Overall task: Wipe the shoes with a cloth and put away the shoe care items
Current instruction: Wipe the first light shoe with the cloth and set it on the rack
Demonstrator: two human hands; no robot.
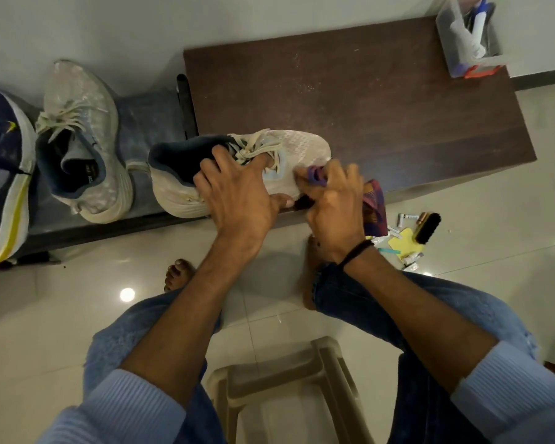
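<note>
The pale mesh running shoe (302, 145) sits at the near corner of the dark brown wooden counter (366, 100), heel overhanging. The left hand (237, 193) grips it. The right hand (334, 203) bunches a purple patterned cloth (374, 200) in curled fingers (350, 174) against its side. A hard rub could shove it off. Counted: three shoes, one cloth, one black-bristled brush (428, 227).

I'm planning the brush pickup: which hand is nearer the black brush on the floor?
Right. The right hand, gripping the cloth, is just left of the brush; the left hand holds the shoe, farther left.
</note>
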